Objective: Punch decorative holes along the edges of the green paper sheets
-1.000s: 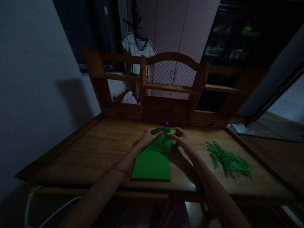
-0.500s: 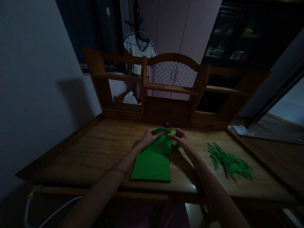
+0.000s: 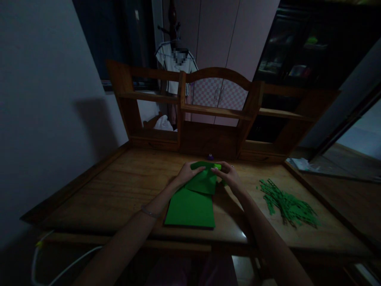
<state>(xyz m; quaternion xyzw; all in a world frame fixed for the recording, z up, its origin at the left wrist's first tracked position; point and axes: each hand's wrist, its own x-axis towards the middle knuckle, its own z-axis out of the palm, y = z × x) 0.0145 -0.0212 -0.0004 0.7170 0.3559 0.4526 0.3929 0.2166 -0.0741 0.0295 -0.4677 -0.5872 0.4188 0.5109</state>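
Observation:
A green paper sheet (image 3: 201,182) is held up at a tilt between my two hands. My left hand (image 3: 188,173) is closed on its left edge, thumb lying across the front. At the upper right corner, my right hand (image 3: 228,174) grips a small lime-green block, which looks like a craft punch (image 3: 218,166), set against the sheet's edge. Its far side is hidden by the fingers. Below the raised sheet, a flat stack of green sheets (image 3: 190,208) lies on the desk. A bit of green (image 3: 223,182) shows under my right palm, too dim to make out.
Right of my right forearm, a heap of green strips with holes (image 3: 287,204) is spread over the wooden desk (image 3: 119,190). A small purple object (image 3: 210,157) stands at the back, before the wooden shelf unit (image 3: 208,137). A white cable (image 3: 76,260) hangs at the lower left.
Both hands keep their hold on the sheet and the lime-green punch in nearly the same place. The whole view has shifted very slightly.

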